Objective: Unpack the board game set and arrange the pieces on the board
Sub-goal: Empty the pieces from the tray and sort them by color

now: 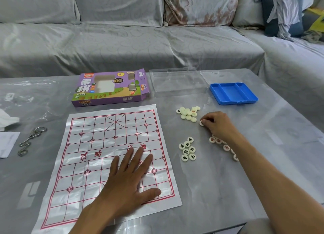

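A white plastic xiangqi board [98, 146] with red grid lines lies flat on the grey table. My left hand [128, 179] presses flat on its near right part, fingers spread. My right hand [216, 125] pinches one cream round piece [202, 123] at the fingertips, right of the board. A face-down pile of cream pieces [188, 113] sits just beyond it. A cluster of black-lettered pieces [187, 149] lies nearer me. Red-lettered pieces [226, 147] lie partly hidden under my right wrist.
The purple game box [110, 88] lies behind the board. A clear plastic lid [177, 83] and a blue tray [233, 93] sit at the back right. Metal ring puzzles [29, 140] and white paper [7, 142] lie at the left. A grey sofa [140, 41] stands behind the table.
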`<action>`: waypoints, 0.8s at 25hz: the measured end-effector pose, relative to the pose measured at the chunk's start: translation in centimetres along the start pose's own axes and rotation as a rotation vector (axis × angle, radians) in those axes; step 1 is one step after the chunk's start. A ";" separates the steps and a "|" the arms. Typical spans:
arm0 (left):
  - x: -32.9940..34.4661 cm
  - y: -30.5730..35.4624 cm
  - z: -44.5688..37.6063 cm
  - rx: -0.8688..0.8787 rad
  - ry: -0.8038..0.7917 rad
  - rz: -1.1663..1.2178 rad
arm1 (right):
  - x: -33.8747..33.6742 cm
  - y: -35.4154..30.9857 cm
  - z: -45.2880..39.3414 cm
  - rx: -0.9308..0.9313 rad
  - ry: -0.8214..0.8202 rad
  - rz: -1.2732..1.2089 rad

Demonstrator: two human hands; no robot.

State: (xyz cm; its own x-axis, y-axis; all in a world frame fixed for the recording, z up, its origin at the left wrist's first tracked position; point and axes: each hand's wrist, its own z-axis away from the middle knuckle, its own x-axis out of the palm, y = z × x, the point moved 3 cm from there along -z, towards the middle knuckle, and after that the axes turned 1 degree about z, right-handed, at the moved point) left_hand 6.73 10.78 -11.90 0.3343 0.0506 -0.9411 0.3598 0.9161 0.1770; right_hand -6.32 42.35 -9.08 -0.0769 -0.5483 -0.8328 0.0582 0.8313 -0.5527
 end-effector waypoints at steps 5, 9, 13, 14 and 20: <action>0.0 0.0 0.0 -0.001 0.001 0.002 | -0.7 0.7 0.6 0.040 0.019 -0.036; 0.0 0.0 0.0 -0.004 0.005 0.013 | -0.6 0.1 0.9 -0.049 -0.044 0.117; 0.0 0.0 0.0 0.001 0.008 0.006 | -1.3 0.1 0.8 0.025 -0.160 0.168; 0.0 -0.1 0.0 0.001 0.009 0.012 | -1.4 0.0 0.8 0.032 -0.150 0.162; -0.1 0.1 0.0 -0.003 -0.001 0.013 | -0.4 -3.1 1.8 -0.076 -0.354 0.163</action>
State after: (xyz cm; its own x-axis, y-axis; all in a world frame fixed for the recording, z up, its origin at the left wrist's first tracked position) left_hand 6.74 10.83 -11.84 0.3401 0.0621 -0.9383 0.3530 0.9164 0.1886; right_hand -4.65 39.85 -7.07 0.2760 -0.3946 -0.8764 -0.0337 0.9073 -0.4191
